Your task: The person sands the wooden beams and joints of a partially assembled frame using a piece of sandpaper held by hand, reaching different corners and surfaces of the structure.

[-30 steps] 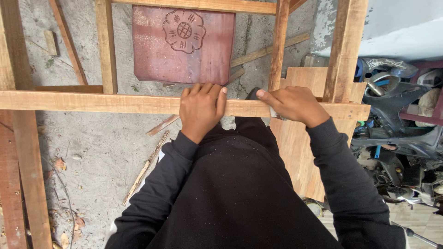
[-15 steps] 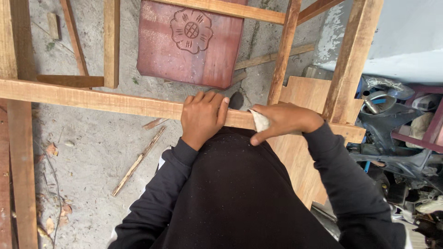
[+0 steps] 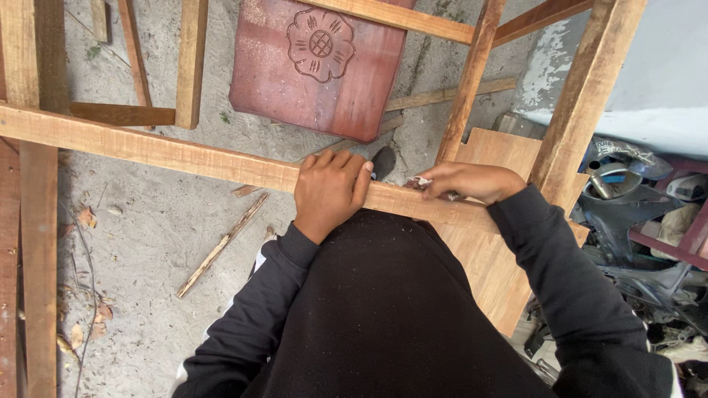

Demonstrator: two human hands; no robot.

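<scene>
Both hands are working on one wooden rail (image 3: 184,156): the left hand (image 3: 329,193) is curling shut over its top edge, while the right hand (image 3: 466,181) is pinching a small whitish scrap (image 3: 422,181) against it, above the concrete floor (image 3: 147,236).

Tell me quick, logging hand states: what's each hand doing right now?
Left hand: closed, gripping the wooden rail.
Right hand: closed on a small pale thing pressed to the rail; what it is cannot be told.
</scene>
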